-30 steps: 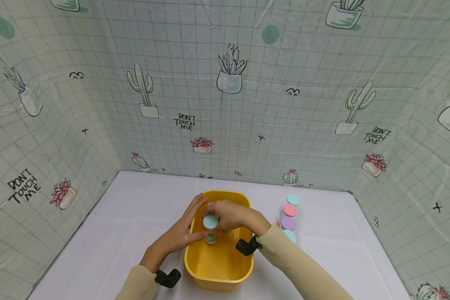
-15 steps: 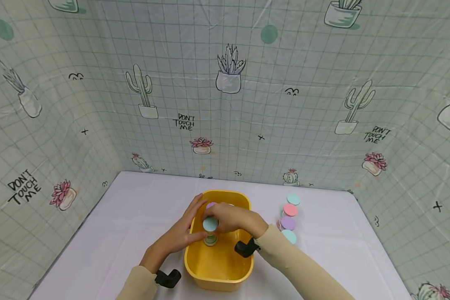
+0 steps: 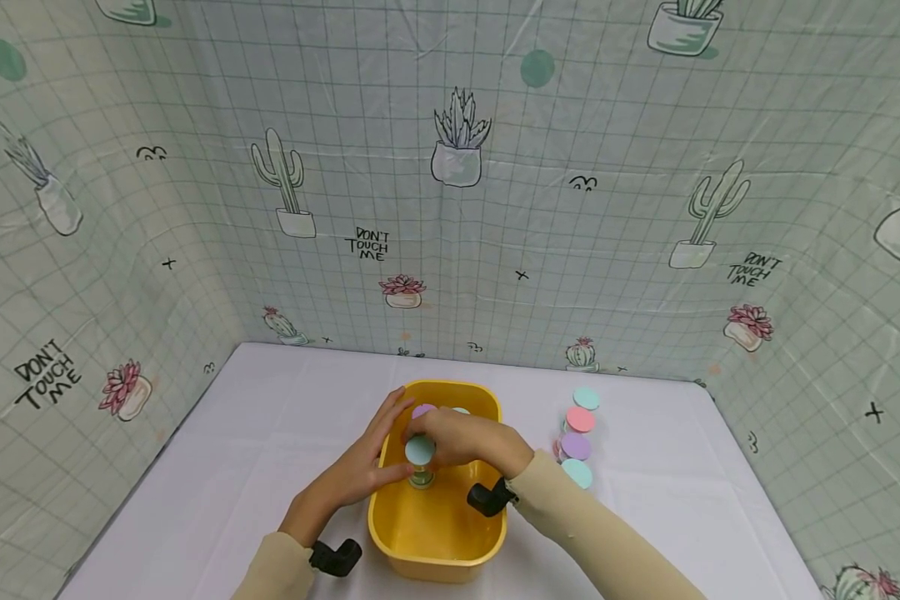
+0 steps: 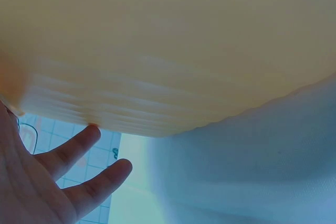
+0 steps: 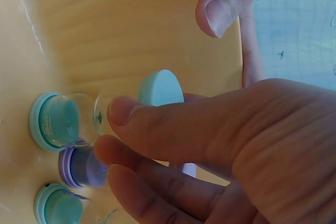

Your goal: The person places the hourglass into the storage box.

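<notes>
My right hand [image 3: 461,437] reaches into a yellow plastic tub [image 3: 438,568] and pinches a small sand timer [image 3: 420,450] with light teal caps. The timer stands upright, its lower cap [image 5: 47,124] at the tub floor in the right wrist view. Close beside it are a purple-capped timer [image 5: 79,167] and another teal one [image 5: 55,205], both partly hidden by my fingers. My left hand [image 3: 356,461] rests at the tub's left rim, its thumb over the inside. Its other fingers are spread fairly straight, one fingertip [image 4: 93,129] against the outer wall.
Right of the tub, several more sand timers stand in a row on the white table: teal [image 3: 587,398], pink [image 3: 581,419], purple [image 3: 575,446] and teal [image 3: 577,473]. A cactus-print cloth [image 3: 450,250] rises behind and at both sides.
The right hand and the teal timer's top have shifted slightly toward me, uncovering more of the purple and teal caps behind. The left hand has stayed at the rim.
</notes>
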Action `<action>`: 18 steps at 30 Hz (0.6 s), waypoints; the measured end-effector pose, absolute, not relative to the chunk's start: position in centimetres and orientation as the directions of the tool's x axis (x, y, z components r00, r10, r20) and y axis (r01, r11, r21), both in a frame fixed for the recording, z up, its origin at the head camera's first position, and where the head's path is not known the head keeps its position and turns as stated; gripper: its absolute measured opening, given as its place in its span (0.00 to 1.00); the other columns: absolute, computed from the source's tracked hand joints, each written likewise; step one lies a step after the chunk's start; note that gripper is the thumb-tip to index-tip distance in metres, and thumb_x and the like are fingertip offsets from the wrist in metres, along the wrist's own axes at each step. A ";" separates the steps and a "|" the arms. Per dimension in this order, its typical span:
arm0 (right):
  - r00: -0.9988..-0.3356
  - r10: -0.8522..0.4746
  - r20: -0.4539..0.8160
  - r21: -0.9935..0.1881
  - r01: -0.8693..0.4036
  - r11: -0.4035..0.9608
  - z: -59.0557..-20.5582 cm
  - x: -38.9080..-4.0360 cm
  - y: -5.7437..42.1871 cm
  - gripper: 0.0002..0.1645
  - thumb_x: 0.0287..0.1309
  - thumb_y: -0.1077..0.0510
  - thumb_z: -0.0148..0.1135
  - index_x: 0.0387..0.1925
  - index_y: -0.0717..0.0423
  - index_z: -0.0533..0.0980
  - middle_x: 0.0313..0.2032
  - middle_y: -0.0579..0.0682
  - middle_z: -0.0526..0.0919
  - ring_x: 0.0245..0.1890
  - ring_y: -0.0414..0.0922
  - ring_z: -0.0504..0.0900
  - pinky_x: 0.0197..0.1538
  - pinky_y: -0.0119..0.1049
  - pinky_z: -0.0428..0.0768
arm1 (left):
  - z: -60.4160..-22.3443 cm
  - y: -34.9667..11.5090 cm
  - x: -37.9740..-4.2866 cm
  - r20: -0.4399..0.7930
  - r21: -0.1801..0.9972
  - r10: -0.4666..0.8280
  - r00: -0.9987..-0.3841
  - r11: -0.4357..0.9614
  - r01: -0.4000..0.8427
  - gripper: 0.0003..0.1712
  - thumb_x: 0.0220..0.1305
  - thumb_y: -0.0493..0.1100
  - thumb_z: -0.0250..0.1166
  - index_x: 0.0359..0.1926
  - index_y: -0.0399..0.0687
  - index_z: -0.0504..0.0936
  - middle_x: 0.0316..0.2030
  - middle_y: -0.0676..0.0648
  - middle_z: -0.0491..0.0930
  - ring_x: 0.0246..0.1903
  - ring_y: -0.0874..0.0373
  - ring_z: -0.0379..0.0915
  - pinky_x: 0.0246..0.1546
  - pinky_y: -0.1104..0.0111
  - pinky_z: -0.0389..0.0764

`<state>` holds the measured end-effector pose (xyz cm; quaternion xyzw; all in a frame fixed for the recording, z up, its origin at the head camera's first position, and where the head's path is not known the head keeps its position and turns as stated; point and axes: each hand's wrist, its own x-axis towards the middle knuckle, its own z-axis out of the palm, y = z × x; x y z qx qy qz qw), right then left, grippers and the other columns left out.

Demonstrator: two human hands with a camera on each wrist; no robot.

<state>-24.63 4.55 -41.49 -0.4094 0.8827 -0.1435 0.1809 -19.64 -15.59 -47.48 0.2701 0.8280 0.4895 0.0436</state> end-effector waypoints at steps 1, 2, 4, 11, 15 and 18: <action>-0.602 -0.772 -0.206 -0.397 -0.669 0.628 -41.5 -24.6 4.6 0.21 0.53 0.61 0.79 0.49 0.49 0.84 0.45 0.43 0.86 0.45 0.39 0.83 0.54 0.31 0.83 | -47.5 -15.6 -19.6 0.194 0.833 0.491 -0.849 0.374 0.407 0.49 0.68 0.45 0.66 0.82 0.46 0.50 0.83 0.39 0.34 0.81 0.34 0.31 0.73 0.29 0.45; -0.604 -0.769 -0.210 -0.393 -0.668 0.632 -41.4 -24.6 4.5 0.21 0.53 0.61 0.79 0.49 0.49 0.84 0.46 0.43 0.86 0.46 0.39 0.82 0.54 0.31 0.83 | -47.5 -15.6 -19.7 0.195 0.833 0.491 -0.849 0.374 0.408 0.49 0.68 0.45 0.66 0.82 0.46 0.50 0.83 0.39 0.34 0.81 0.33 0.31 0.73 0.29 0.45; -0.607 -0.766 -0.213 -0.392 -0.665 0.636 -41.3 -24.5 4.6 0.22 0.53 0.61 0.79 0.51 0.50 0.84 0.46 0.44 0.86 0.47 0.40 0.83 0.55 0.32 0.83 | -47.6 -15.6 -19.7 0.194 0.833 0.490 -0.850 0.376 0.407 0.49 0.68 0.46 0.66 0.82 0.46 0.50 0.83 0.38 0.34 0.81 0.33 0.31 0.73 0.29 0.45; -0.602 -0.777 -0.183 -0.442 -0.656 0.612 -40.7 -24.3 4.8 0.22 0.56 0.64 0.76 0.54 0.53 0.83 0.50 0.47 0.87 0.49 0.42 0.85 0.55 0.32 0.84 | -47.7 -15.6 -19.7 0.192 0.832 0.488 -0.852 0.380 0.405 0.50 0.68 0.49 0.66 0.82 0.48 0.50 0.83 0.38 0.34 0.81 0.33 0.31 0.72 0.30 0.48; -0.596 -0.789 -0.151 -0.474 -0.657 0.587 -40.2 -24.1 5.2 0.20 0.58 0.63 0.75 0.53 0.55 0.83 0.50 0.48 0.88 0.49 0.45 0.85 0.56 0.33 0.84 | -47.6 -15.6 -19.7 0.194 0.832 0.491 -0.849 0.377 0.408 0.49 0.68 0.49 0.66 0.82 0.48 0.50 0.83 0.39 0.33 0.81 0.32 0.31 0.72 0.29 0.48; -0.599 -0.791 -0.123 -0.520 -0.640 0.565 -39.8 -23.8 5.7 0.20 0.60 0.61 0.74 0.54 0.57 0.83 0.51 0.50 0.88 0.52 0.49 0.86 0.57 0.36 0.84 | -47.5 -15.6 -19.7 0.193 0.833 0.492 -0.849 0.375 0.406 0.49 0.68 0.50 0.66 0.82 0.48 0.50 0.83 0.40 0.33 0.81 0.33 0.31 0.72 0.29 0.48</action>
